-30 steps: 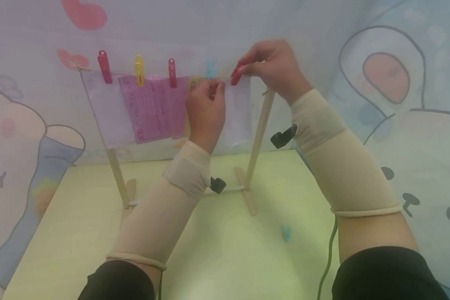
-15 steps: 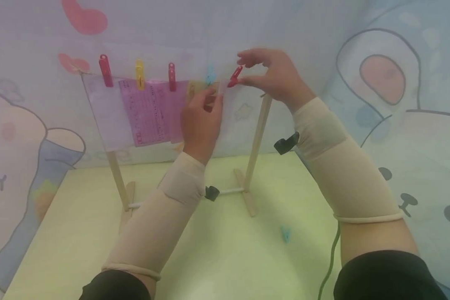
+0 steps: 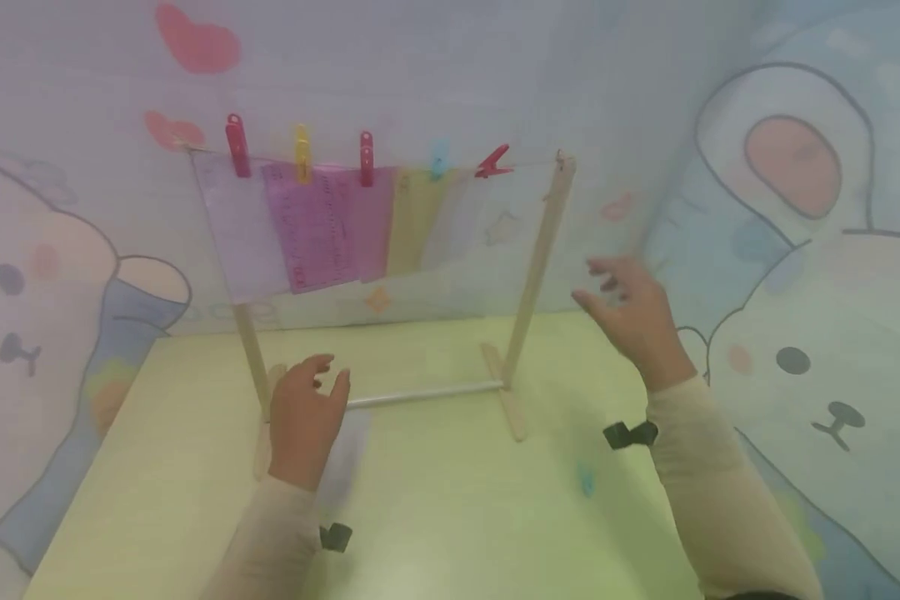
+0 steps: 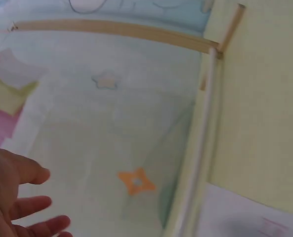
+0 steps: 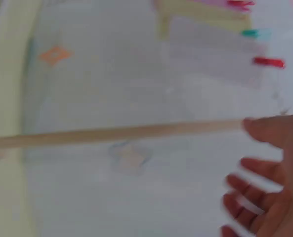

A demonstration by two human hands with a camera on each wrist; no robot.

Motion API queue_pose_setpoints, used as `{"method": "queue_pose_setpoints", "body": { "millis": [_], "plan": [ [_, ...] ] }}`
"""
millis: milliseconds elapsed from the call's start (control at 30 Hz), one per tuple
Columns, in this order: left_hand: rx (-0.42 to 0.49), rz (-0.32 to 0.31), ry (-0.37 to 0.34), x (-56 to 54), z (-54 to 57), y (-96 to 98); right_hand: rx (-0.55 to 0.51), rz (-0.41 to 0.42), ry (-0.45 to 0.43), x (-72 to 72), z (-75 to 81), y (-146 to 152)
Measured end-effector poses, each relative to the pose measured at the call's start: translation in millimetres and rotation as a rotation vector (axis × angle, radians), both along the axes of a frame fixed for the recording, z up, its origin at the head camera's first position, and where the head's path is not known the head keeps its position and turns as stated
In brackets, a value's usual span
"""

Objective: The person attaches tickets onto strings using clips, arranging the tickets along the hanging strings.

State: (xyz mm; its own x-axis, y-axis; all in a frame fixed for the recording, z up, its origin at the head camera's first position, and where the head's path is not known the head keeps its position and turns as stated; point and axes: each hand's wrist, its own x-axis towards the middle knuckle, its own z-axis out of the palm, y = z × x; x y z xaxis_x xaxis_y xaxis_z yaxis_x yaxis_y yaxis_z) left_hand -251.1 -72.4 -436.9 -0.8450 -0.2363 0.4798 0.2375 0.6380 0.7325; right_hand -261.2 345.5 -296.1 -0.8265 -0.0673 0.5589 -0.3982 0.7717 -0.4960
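Note:
My left hand [image 3: 303, 425] is over the table's left part, fingers loosely bent, holding nothing. A white sheet [image 3: 347, 458] lies on the table beside it. My right hand [image 3: 633, 317], also holding nothing, is right of the wooden rack, fingers spread in the right wrist view. On the rack's string, a tilted red clothespin [image 3: 493, 161] is clipped near the right end. Left of it are a light blue clothespin [image 3: 439, 160], a red one, a yellow clothespin [image 3: 303, 154] and another red one. Below hang a white sheet [image 3: 453, 221], a yellow sheet [image 3: 414, 225], pink sheets [image 3: 318, 229] and a leftmost white sheet [image 3: 243, 233].
The rack has a right wooden post [image 3: 537, 275], a left post [image 3: 251, 358] and a white crossbar [image 3: 427, 393] low between its feet. A loose blue clothespin [image 3: 587, 481] lies on the table [image 3: 480, 517] at right. A printed cloth wall stands behind.
My right hand has let go of the red clothespin, which stays tilted on the string, and has moved down and right. My left hand has left the sheets and moved down and left.

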Motion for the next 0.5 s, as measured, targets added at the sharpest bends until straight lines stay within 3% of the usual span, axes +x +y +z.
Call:
{"method": "queue_pose_setpoints", "body": {
  "millis": [133,233,333,500],
  "plan": [
    [-0.150,0.001,-0.327,14.7,-60.9,-26.1,0.148,-0.179,-0.375,19.7,-98.1,32],
    [-0.210,-0.015,-0.464,22.3,-93.5,-34.5,0.214,-0.250,-0.599,37.4,-160.4,42],
    [-0.221,-0.017,-0.509,24.4,-110.8,-34.4,0.173,-0.295,-0.721,53.1,-201.8,41],
    [-0.241,-0.009,-0.484,22.8,-120.3,-31.9,0.075,-0.324,-0.702,63.2,-232.9,32]
  ]
}}
